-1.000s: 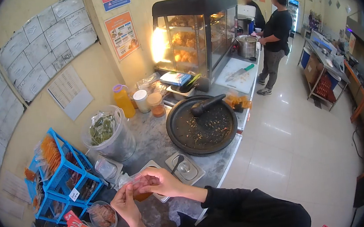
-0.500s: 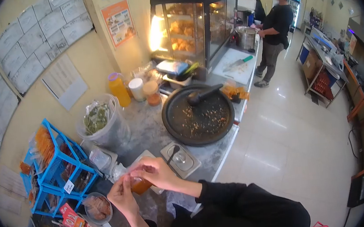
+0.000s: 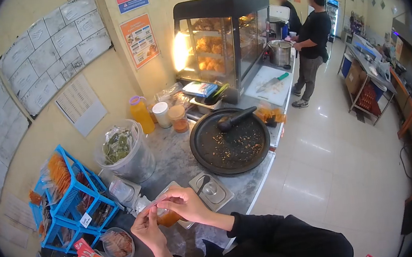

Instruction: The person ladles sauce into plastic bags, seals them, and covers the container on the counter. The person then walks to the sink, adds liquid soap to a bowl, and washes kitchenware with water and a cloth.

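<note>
A small clear plastic bag with orange contents [image 3: 168, 218] hangs below my fingers at the counter's near side. My left hand [image 3: 149, 231] pinches the bag's top edge from the left. From the right, my right hand [image 3: 185, 204] pinches the same edge, the fingertips of both hands close together. Behind my hands lies a metal tray, partly covered by them. Just beyond my right hand is a metal lid [image 3: 211, 191] with a dark spoon on it. A large dark stone mortar [image 3: 230, 141] with a pestle [image 3: 237, 119] and scattered bits stands farther back.
Blue baskets [image 3: 74, 192] of packets and a bowl of dried pieces [image 3: 118, 244] are at the left. A clear bucket [image 3: 136, 158] holds leaves. Behind the mortar are jars, a heated food cabinet [image 3: 227, 41] and a cutting board [image 3: 267, 86] with a knife. Two people stand farther off.
The view dipped and came back, shifting the scene. Both hands keep their pinch on the bag, and its orange contents show more now than one second ago.
</note>
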Tool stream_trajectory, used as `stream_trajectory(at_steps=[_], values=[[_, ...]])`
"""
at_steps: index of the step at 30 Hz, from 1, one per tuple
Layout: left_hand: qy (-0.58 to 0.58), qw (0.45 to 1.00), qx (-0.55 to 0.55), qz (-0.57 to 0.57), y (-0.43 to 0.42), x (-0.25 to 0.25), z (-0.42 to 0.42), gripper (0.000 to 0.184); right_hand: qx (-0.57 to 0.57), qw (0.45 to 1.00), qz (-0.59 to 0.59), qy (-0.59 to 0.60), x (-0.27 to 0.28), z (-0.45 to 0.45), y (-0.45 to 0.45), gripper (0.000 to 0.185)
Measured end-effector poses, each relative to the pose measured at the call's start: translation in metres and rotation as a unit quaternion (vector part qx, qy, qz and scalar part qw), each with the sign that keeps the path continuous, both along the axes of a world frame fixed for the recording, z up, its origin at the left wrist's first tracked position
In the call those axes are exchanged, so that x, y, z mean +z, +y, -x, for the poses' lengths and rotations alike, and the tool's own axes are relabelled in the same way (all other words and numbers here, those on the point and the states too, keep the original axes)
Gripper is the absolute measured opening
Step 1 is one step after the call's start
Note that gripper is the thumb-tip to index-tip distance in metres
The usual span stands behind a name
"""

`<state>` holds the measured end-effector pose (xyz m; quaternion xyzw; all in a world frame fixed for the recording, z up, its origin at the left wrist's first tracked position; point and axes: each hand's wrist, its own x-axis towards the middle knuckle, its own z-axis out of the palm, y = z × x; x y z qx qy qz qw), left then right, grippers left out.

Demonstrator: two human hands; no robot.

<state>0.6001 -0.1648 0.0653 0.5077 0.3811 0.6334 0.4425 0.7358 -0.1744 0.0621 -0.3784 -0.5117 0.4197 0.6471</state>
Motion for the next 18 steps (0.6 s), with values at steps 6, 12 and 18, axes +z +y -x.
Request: stream_trajectory(at_steps=[6, 12, 18], values=[[0.017, 0.999, 0.024, -0.030, -0.007, 0.003, -0.006, 0.010, -0.035, 0.996, -0.033, -0.079, 0.015, 0.001, -0.009, 0.014], [0.011, 0.999, 0.011, -0.034, -0.007, -0.004, -0.002, 0.014, -0.020, 0.997, -0.036, -0.065, 0.017, 0.000, -0.010, 0.014], [-0.046, 0.997, -0.050, 0.029, -0.008, -0.006, 0.006, 0.017, 0.026, 0.998, -0.023, -0.044, 0.004, -0.007, -0.004, 0.015]])
